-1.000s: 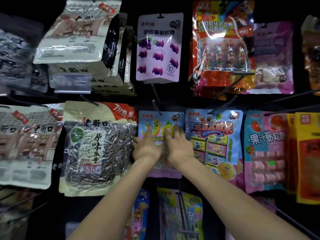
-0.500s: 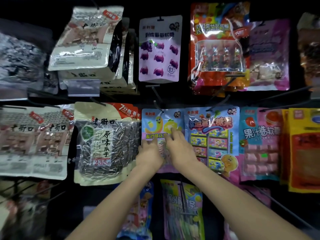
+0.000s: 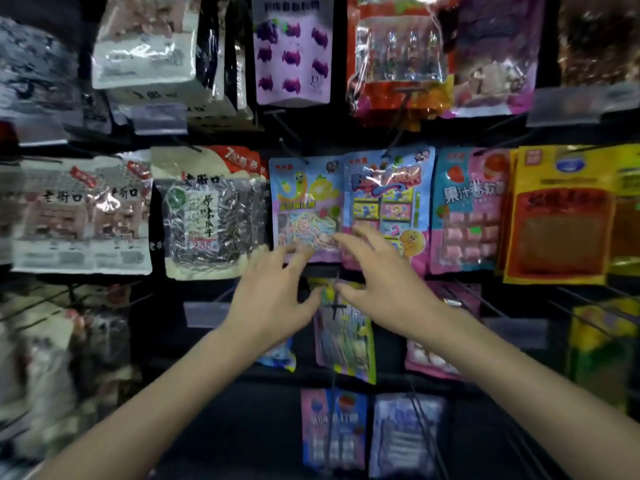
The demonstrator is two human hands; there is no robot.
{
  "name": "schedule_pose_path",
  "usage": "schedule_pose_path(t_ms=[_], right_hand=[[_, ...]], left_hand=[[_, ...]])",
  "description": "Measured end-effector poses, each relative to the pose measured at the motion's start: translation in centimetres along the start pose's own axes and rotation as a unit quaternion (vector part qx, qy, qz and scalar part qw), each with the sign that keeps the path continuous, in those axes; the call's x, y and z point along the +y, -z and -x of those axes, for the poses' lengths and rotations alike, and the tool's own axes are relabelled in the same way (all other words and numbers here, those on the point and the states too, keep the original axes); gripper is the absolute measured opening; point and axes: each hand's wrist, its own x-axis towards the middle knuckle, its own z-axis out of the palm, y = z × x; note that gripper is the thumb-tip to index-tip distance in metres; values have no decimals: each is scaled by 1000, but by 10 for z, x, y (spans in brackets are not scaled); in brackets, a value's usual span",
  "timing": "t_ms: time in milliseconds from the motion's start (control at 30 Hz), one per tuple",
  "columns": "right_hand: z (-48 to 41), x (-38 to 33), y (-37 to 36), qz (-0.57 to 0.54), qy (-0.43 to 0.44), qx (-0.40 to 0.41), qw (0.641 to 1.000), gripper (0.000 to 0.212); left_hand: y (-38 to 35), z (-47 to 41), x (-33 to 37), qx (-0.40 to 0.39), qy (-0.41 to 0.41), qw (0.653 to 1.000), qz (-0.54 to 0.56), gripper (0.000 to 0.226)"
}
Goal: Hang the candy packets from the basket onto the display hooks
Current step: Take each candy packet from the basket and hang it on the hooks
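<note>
A light-blue and pink plastic candy packet hangs upright, long axis vertical, on a black wire display hook mid-rack. The left hand and right hand are empty, fingers spread, below its bottom edge.

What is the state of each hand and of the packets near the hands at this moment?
left hand: open, fingers spread, holds nothing.
right hand: open, fingers spread, holds nothing.
blue candy packet: hanging on its hook, fingertips at its bottom edge.
sunflower seed bag: hanging, untouched.
pink-blue packet: hanging, untouched.
</note>
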Motion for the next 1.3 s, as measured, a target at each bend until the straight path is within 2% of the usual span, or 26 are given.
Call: schedule_pose_path(t_ms=[200,333,500,633,833,967,1067,1200,1300], right_hand=[[131,3,18,-20,2,-29,999,79],[215,16,14,-57,-14,-51,997,67],[305,47,-15,-85,-84,-84,989,54],[364,79,-49,-80,-152,-131,976,50],[436,117,-104,-98,-273,-218,932,51],[463,123,-127,-112,-347,-226,903,50],[472,121,-139,-81,-389,-299,868,57],[480,112,-147,-58,-427,-326,841,51],[484,109,-154,-77,-454,-324,826,44]], left_hand=[[-3,98,43,7,-53,998,44,69],[-34,177,78,-48,-85,991,87,62],[-84,254,120,-101,-116,980,126,53],[-131,291,140,-188,-108,967,134,54],[-204,339,148,-248,-89,956,132,52],[-234,359,148,-288,-56,946,140,58],[-251,376,158,-345,2,929,132,71],[-263,396,178,-441,86,886,113,92],[-268,402,179,-485,131,853,143,99]])
